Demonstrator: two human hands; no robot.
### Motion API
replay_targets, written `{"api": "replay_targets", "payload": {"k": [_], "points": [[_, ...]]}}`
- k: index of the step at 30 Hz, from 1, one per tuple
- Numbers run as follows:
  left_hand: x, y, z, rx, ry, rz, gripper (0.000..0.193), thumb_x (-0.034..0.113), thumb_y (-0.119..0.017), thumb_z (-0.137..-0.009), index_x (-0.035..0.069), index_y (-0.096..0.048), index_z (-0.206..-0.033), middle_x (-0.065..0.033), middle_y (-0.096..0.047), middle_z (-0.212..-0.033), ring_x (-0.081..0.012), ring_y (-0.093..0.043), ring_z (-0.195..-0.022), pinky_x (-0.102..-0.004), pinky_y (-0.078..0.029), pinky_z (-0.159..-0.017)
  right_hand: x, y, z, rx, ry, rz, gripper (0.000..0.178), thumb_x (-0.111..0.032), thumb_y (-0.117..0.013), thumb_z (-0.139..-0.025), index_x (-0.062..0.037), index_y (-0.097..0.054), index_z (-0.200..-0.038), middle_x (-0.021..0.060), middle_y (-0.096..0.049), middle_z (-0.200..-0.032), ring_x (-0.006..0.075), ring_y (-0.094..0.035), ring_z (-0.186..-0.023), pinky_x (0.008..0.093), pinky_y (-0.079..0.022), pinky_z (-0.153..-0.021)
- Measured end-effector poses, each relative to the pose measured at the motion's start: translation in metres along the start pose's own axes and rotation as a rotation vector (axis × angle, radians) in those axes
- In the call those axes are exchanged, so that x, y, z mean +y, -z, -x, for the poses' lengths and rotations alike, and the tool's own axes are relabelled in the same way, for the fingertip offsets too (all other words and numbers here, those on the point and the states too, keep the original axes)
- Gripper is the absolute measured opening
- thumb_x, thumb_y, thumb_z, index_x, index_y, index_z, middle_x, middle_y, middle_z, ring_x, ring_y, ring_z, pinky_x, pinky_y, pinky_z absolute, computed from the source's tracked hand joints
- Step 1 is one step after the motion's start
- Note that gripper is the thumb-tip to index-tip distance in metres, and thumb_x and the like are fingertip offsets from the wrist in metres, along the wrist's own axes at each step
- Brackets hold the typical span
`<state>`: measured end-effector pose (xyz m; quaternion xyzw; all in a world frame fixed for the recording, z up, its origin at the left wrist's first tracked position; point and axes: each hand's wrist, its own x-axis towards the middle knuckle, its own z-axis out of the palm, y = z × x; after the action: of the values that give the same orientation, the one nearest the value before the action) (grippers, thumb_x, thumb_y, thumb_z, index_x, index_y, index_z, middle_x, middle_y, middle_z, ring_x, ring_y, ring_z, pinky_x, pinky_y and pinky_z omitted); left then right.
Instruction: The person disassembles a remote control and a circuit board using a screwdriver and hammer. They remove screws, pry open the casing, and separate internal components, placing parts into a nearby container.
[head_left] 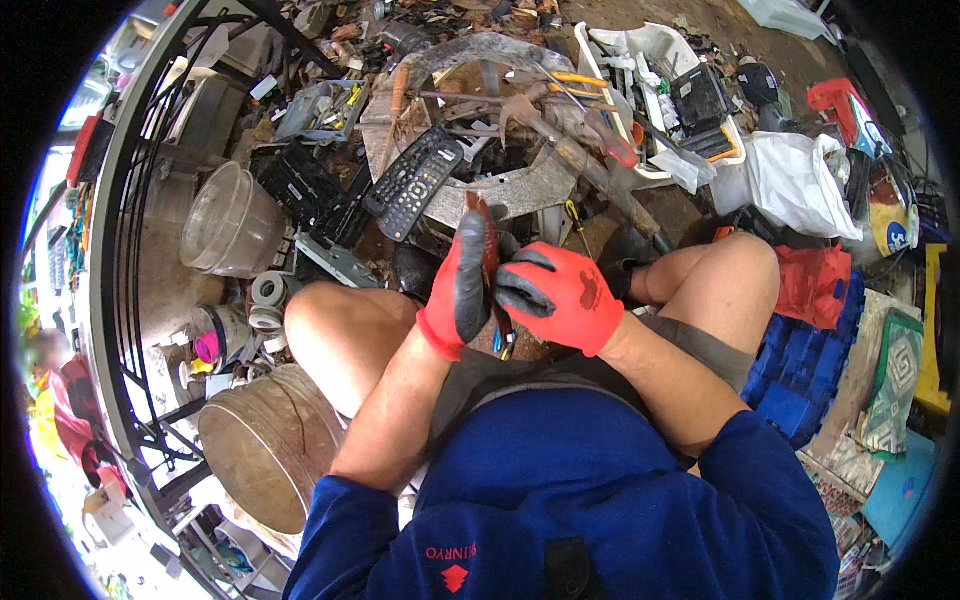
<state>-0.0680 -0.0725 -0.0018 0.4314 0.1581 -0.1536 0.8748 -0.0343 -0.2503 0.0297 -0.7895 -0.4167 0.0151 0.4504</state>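
Two gloved hands meet over my lap, between my bare knees. My left hand (458, 292) stands upright, its fingers (470, 250) closed around a thin reddish-brown piece (487, 232) whose long axis runs roughly vertical, top end showing above the fingertips, lower end hidden behind the palm. My right hand (562, 296) lies just beside it on the right, its dark fingers (522, 282) curled and touching the piece from the side; I cannot tell whether they pinch it or only rest against it. The piece lies left of the right fingers, and the left hand carries it. A small yellow-and-blue tip (503, 345) shows below both hands. Further out, on the littered ground ahead, lies a black remote control (412, 182); a clear plastic bowl (232, 222) sits well apart to the left, a metal bucket (270, 442) beside my left knee.
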Motion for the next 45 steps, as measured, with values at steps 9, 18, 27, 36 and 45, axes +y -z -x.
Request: {"api": "replay_targets", "payload": {"k": [9, 18, 27, 36, 45], "points": [[0.012, -0.009, 0.006, -0.186, 0.018, -0.241, 0.051, 0.05, -0.036, -0.107, 0.007, -0.061, -0.12, -0.0013, -0.065, -0.104, -0.0104, -0.057, -0.094, -0.0268, -0.045, -0.084, 0.003, 0.012, -0.011, 0.029, -0.078, -0.255, 0.026, -0.006, -0.076, -0.075, -0.0044, -0.067, -0.099, 0.0127, -0.064, -0.096, 0.0337, -0.064, -0.085, 0.0379, -0.053, -0.077], [0.029, -0.059, 0.005, 0.123, 0.085, 0.281, 0.047, 0.052, -0.043, -0.105, 0.011, -0.062, -0.115, -0.0037, -0.066, -0.093, -0.0185, -0.062, -0.072, -0.0312, -0.051, -0.062, 0.001, 0.006, -0.011, 0.056, -0.173, -0.23, 0.021, -0.006, -0.073, -0.078, -0.0036, -0.069, -0.098, 0.0134, -0.065, -0.096, 0.0323, -0.065, -0.084, 0.0383, -0.053, -0.078], [0.016, -0.036, 0.01, -0.002, 0.122, 0.132, 0.04, 0.046, -0.044, -0.105, 0.012, -0.062, -0.117, -0.0057, -0.066, -0.093, -0.0223, -0.064, -0.079, -0.0406, -0.054, -0.072, 0.014, 0.009, -0.012, -0.064, -0.356, -0.559, 0.018, -0.008, -0.073, -0.08, -0.0019, -0.069, -0.096, 0.0121, -0.068, -0.092, 0.023, -0.066, -0.083, 0.0355, -0.053, -0.078], [0.006, -0.013, -0.002, 0.07, -0.032, 0.238, 0.039, 0.04, -0.04, -0.108, 0.01, -0.061, -0.119, -0.0063, -0.065, -0.107, -0.0205, -0.062, -0.097, -0.0399, -0.052, -0.087, -0.03, -0.02, -0.001, 0.138, -0.259, -0.047, 0.025, -0.012, -0.072, -0.079, -0.005, -0.067, -0.103, 0.0172, -0.064, -0.09, 0.0387, -0.065, -0.082, 0.0432, -0.054, -0.075], [0.016, -0.03, 0.003, 0.097, -0.083, 0.126, 0.034, 0.039, -0.042, -0.108, 0.012, -0.061, -0.116, -0.0032, -0.06, -0.1, -0.0184, -0.059, -0.095, -0.0383, -0.049, -0.089, -0.033, -0.013, 0.002, 0.082, -0.264, -0.094, 0.019, -0.013, -0.072, -0.079, -0.0056, -0.066, -0.096, 0.016, -0.063, -0.087, 0.0379, -0.065, -0.08, 0.0433, -0.053, -0.071]]}}
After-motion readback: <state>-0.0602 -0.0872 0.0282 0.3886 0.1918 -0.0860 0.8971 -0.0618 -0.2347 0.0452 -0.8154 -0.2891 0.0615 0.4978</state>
